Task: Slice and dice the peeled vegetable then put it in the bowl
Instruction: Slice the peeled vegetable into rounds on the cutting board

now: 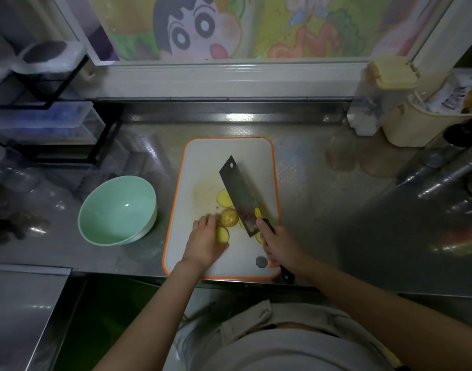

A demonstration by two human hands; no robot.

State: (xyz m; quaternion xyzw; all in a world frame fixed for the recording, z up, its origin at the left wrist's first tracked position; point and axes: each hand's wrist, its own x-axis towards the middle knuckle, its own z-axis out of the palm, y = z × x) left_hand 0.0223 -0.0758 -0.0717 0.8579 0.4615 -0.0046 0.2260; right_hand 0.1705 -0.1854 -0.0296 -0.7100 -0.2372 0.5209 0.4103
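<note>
Potato (pixel 229 217) sits partly hidden between the left hand (pixel 205 241) holding it and the cleaver (pixel 240 195) gripped in the right hand (pixel 279 245).

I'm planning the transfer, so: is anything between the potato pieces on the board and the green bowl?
Nothing on the counter between them. The green bowl sits left of the cutting board; only the left hand, holding the potato pieces, lies on that side.
</note>
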